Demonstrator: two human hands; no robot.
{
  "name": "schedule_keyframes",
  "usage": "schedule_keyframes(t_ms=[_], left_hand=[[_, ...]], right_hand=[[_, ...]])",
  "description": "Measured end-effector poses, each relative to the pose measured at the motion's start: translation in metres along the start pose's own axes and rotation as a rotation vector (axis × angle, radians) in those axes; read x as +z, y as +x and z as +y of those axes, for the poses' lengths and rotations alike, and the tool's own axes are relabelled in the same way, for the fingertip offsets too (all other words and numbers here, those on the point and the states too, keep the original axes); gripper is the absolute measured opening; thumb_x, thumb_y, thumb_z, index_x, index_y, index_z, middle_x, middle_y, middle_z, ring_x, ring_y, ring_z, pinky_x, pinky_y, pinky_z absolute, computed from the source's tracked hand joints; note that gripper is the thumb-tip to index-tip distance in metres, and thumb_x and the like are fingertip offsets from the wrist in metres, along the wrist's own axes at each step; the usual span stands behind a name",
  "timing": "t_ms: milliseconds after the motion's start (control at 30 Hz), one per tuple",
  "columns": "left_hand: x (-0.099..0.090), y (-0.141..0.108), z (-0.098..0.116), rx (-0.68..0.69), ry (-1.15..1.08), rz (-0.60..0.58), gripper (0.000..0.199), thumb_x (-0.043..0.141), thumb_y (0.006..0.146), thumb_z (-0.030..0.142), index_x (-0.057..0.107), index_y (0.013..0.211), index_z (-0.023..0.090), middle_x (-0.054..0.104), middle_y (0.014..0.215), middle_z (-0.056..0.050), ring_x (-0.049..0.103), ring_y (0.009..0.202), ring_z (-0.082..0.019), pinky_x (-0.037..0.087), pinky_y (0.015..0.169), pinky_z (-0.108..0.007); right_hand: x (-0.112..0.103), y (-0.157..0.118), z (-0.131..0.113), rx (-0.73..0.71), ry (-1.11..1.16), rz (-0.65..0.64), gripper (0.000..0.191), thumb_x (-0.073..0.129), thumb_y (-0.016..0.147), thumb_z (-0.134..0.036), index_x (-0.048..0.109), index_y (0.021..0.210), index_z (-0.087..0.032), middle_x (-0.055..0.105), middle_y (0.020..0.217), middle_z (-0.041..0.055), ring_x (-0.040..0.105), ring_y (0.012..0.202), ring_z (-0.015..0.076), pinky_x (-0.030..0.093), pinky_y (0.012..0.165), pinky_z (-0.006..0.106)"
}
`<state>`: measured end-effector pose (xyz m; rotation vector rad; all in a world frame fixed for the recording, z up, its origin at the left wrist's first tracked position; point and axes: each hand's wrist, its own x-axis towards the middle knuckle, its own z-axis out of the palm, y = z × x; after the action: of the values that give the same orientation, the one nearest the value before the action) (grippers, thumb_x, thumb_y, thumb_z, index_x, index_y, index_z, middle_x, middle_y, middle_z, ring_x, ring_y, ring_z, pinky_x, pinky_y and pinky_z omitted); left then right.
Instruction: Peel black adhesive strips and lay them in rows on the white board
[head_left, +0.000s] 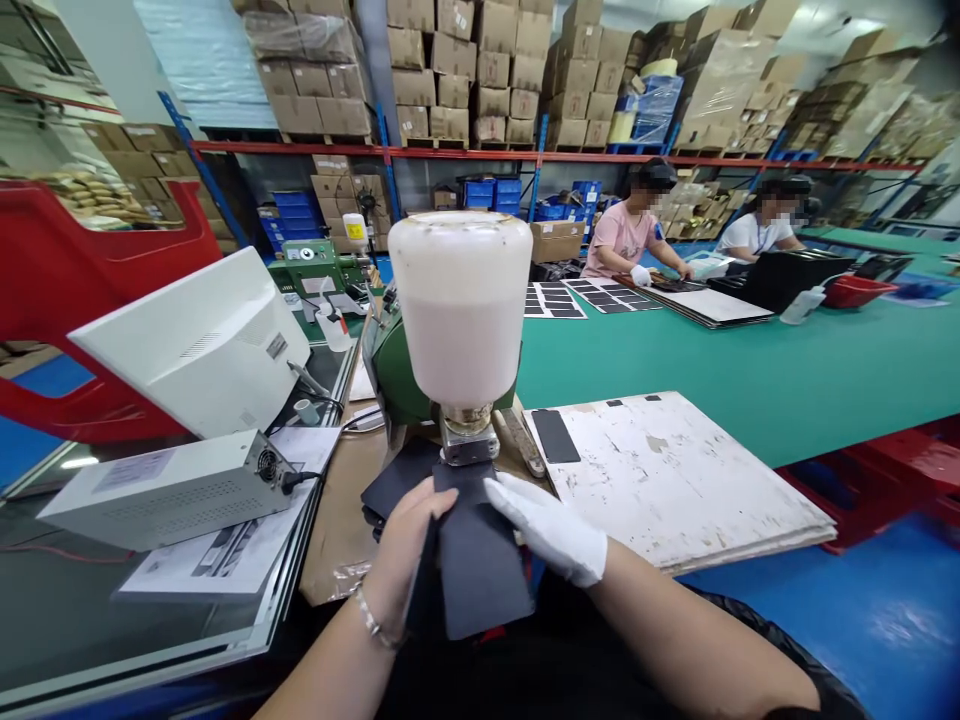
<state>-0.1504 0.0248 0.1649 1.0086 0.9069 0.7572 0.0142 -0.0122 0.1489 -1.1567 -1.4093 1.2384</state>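
Observation:
A dark flat sheet (484, 570) runs from under the metal head (469, 443) of a machine toward my body. On its left side my bare left hand (409, 535) is closed on dark sheets, its thumb near the upper edge. My right hand (551, 525), in a white glove, lies against the right edge of the sheet with its fingers stretched out. Above the metal head stands a translucent bottle (461, 310) of pale liquid. More dark sheets (401, 480) lie behind my left hand. One dark piece (556, 436) rests on the white board to the right.
The stained white board (675, 480) lies on the green table (600, 365). At the left are a white monitor (195, 340) and a grey metal box (172, 490). Two people (622, 235) work across the table, near a red basin (859, 290). Boxes fill the shelves behind.

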Motion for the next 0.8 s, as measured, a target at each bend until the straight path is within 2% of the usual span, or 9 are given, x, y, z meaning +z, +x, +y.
schedule_keyframes(t_ms=[100,200,267,333,467,600,633,700,800], left_hand=[[-0.031,-0.018,0.005,0.004,0.004,0.146,0.027,0.064,0.075,0.031,0.064,0.099,0.019,0.066,0.079,-0.002,0.061,0.068,-0.017,0.048,0.061,-0.024],[-0.051,-0.035,0.007,0.005,-0.023,0.266,0.036,0.067,0.072,0.035,0.063,0.105,0.021,0.068,0.079,-0.002,0.062,0.067,-0.019,0.05,0.061,-0.027],[-0.057,-0.044,0.006,0.02,-0.054,0.24,0.035,0.069,0.07,0.034,0.065,0.102,0.021,0.069,0.079,-0.003,0.063,0.068,-0.019,0.051,0.064,-0.028],[-0.059,-0.047,0.002,0.058,-0.011,0.148,0.03,0.07,0.07,0.033,0.067,0.096,0.018,0.069,0.081,-0.004,0.062,0.07,-0.019,0.05,0.069,-0.028],[-0.053,-0.037,-0.013,0.051,0.218,-0.084,0.021,0.065,0.075,0.033,0.069,0.083,0.014,0.069,0.077,-0.004,0.06,0.069,-0.017,0.046,0.064,-0.024],[-0.039,-0.017,-0.035,-0.086,0.418,-0.385,0.016,0.066,0.071,0.023,0.069,0.083,0.013,0.069,0.082,-0.003,0.06,0.077,-0.019,0.045,0.069,-0.026],[-0.034,-0.011,-0.038,-0.104,0.442,-0.404,0.015,0.065,0.069,0.021,0.069,0.082,0.013,0.068,0.08,-0.003,0.06,0.074,-0.019,0.045,0.067,-0.026],[-0.025,0.002,-0.041,-0.084,0.415,-0.352,0.011,0.063,0.068,0.018,0.067,0.078,0.013,0.065,0.07,0.0,0.057,0.064,-0.014,0.042,0.059,-0.023],[-0.008,0.021,-0.034,0.007,0.27,-0.272,0.008,0.06,0.073,0.021,0.062,0.074,0.013,0.051,0.047,0.005,0.044,0.043,-0.007,0.032,0.044,-0.018]], right_hand=[[0.026,0.019,-0.011,-0.037,-0.045,-0.132,0.045,0.037,0.089,-0.053,0.058,0.115,-0.023,0.062,0.108,0.0063,0.055,0.104,0.0216,0.04,0.095,0.037],[0.042,0.036,-0.02,-0.046,-0.124,-0.246,0.041,0.042,0.087,-0.052,0.062,0.1,-0.019,0.063,0.093,0.0053,0.057,0.088,0.0201,0.045,0.081,0.034],[0.044,0.043,-0.025,-0.045,-0.084,-0.337,0.036,0.049,0.083,-0.05,0.062,0.089,-0.018,0.062,0.083,0.0028,0.056,0.077,0.0173,0.046,0.068,0.029],[0.041,0.046,-0.029,-0.035,-0.046,-0.384,0.031,0.06,0.076,-0.046,0.06,0.085,-0.017,0.059,0.078,0.0003,0.054,0.072,0.0144,0.043,0.062,0.025],[0.022,0.036,-0.023,0.055,-0.192,-0.267,0.023,0.07,0.064,-0.028,0.058,0.078,-0.015,0.057,0.071,-0.0018,0.051,0.064,0.0112,0.04,0.056,0.022],[-0.012,0.015,0.001,0.12,-0.054,0.001,0.022,0.07,0.065,-0.027,0.053,0.072,-0.015,0.054,0.065,-0.0029,0.049,0.059,0.0098,0.039,0.055,0.022],[-0.022,0.009,0.008,0.134,0.01,0.087,0.022,0.07,0.065,-0.026,0.052,0.071,-0.016,0.055,0.065,-0.0029,0.05,0.06,0.0102,0.04,0.056,0.022],[-0.043,-0.003,0.021,0.151,0.161,0.184,0.021,0.07,0.065,-0.026,0.052,0.072,-0.016,0.058,0.069,-0.0011,0.054,0.064,0.0123,0.043,0.061,0.025],[-0.068,-0.019,0.036,0.164,0.364,0.171,0.019,0.069,0.067,-0.025,0.059,0.08,-0.014,0.064,0.079,0.0035,0.059,0.076,0.0165,0.047,0.073,0.03]])
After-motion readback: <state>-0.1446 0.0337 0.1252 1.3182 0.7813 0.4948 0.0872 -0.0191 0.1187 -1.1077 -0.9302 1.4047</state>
